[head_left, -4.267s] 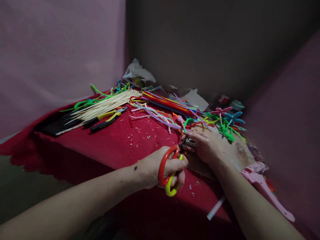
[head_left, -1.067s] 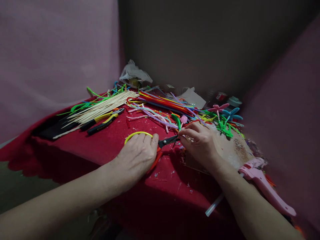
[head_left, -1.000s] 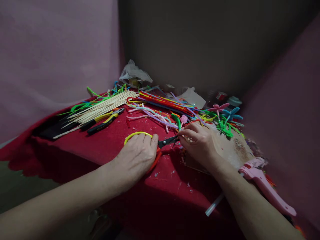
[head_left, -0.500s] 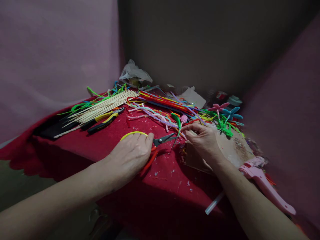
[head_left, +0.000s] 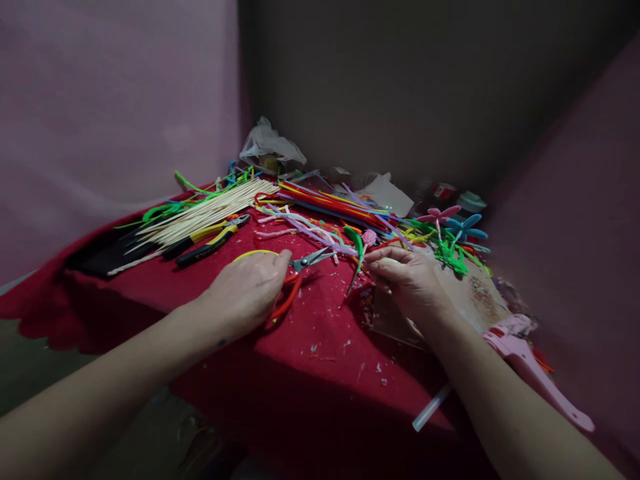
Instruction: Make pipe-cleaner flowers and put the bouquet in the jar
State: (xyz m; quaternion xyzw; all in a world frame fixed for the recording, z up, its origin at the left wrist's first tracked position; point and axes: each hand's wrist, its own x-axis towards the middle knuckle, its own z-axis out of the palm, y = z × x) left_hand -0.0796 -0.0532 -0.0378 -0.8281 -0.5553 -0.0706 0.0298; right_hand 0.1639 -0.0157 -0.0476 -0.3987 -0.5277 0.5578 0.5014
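My left hand [head_left: 244, 291] lies palm down on a red cloth-covered table [head_left: 320, 373], closed over the red and yellow handles of a pair of scissors [head_left: 309, 259]. The blades stick out to the right of its fingertips. My right hand [head_left: 407, 280] is pinched on the thin stem of a small pipe-cleaner flower [head_left: 369, 238], which has a pink head and a green leaf. The stem's lower end points down-left onto the cloth. The two hands are a short gap apart.
Bamboo skewers [head_left: 210, 210] and yellow-handled pliers [head_left: 210, 241] lie at the back left. Loose coloured pipe cleaners [head_left: 335, 207] and finished flowers [head_left: 453, 223] fill the back. A cardboard sheet [head_left: 470, 300], pink glue gun [head_left: 530, 373] and glue stick [head_left: 433, 407] sit right. Walls close in behind.
My left hand laid the scissors flat and slid them left and away along the cloth. My right hand lifted slightly with the flower stem pinched in it.
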